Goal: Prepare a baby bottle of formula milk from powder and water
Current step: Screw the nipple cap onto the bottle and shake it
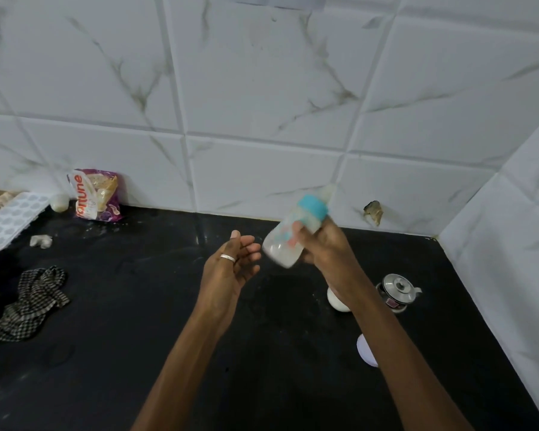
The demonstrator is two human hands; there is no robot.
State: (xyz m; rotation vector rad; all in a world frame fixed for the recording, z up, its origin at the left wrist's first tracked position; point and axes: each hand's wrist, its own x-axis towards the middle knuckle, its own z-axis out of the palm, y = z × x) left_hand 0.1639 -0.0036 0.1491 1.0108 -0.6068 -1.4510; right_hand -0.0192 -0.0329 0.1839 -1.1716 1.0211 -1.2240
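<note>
We judged it the mixing step: our right hand (321, 244) gripped the capped, tilted, blurred baby bottle (293, 234), our left hand (231, 262) spread open just beside it, steady shaking due next.

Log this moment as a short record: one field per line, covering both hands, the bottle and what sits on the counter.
right hand: gripping baby bottle, held tilted above the counter, blurred
bottle contents: whitish liquid
bottle collar: blue, teat on
left hand: open, empty, beside bottle, ring on finger
counter: black
counter left: checked cloth, purple packet, white tray
counter right: small steel lidded pot
</note>
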